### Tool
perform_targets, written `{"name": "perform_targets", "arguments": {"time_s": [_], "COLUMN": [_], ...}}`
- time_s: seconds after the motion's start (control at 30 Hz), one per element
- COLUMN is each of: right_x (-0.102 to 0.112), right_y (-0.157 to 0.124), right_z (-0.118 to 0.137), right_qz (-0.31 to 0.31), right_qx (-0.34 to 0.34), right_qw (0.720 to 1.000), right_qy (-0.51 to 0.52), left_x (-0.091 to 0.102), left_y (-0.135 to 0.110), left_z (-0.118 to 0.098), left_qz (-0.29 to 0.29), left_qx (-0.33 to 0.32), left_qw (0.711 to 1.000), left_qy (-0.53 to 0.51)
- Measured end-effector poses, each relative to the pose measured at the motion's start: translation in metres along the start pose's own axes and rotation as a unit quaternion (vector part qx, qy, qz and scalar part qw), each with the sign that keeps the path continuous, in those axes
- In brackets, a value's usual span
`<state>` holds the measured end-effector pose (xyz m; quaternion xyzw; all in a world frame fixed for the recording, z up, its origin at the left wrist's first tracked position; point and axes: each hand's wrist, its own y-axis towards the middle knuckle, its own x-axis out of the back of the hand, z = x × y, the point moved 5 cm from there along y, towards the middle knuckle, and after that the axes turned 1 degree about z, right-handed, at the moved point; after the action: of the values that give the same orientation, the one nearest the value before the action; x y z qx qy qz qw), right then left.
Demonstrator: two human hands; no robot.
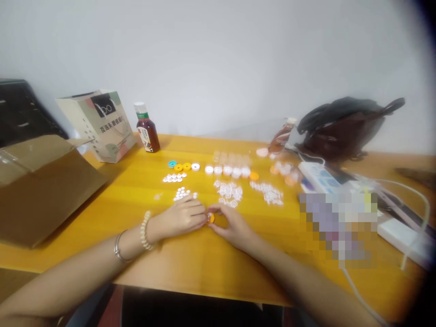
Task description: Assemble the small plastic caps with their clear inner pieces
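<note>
A small orange round piece (211, 218), with something pale on its left side, sits between my two hands above the table. The thumb and forefinger of my right hand (235, 227) pinch it from the right. My left hand (187, 214) has its fingers curled against its left side, and they hide part of it. Just beyond my left hand lie small white round pieces (181, 193). Clear lacy plastic pieces (230, 193) are heaped past my right hand. Further back runs a row of round cases: a blue one (172, 164), yellow ones (183, 167) and white ones (227, 170).
At left stand a cardboard box (51, 190), a paper bag (109, 127) and a dark red drink bottle (147, 129). A tilted brown bottle (282, 136), a dark bag (340, 127), a power strip (318, 177) and white cables (425, 213) occupy the right side.
</note>
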<state>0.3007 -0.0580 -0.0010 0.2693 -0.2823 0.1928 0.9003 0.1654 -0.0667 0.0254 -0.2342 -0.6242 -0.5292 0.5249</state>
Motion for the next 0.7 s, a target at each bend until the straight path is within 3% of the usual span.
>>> {"name": "perform_targets", "arguments": {"time_s": [0.33,0.7], "right_x": [-0.0008,-0.0005], "right_y": [-0.0005,-0.0009], "right_z": [-0.0013,-0.0025], "right_qz": [-0.003,-0.004], "right_qx": [-0.008,-0.008], "right_qw": [1.0,1.0], "right_qy": [0.007,0.008], "left_x": [0.0072,0.005], "left_y": [-0.0013,-0.0031], "left_z": [-0.0038,-0.0015], "left_qz": [0.014,0.045], "left_qx": [-0.033,-0.019], "left_qw": [0.999,0.997], "left_qy": [0.036,0.051]}}
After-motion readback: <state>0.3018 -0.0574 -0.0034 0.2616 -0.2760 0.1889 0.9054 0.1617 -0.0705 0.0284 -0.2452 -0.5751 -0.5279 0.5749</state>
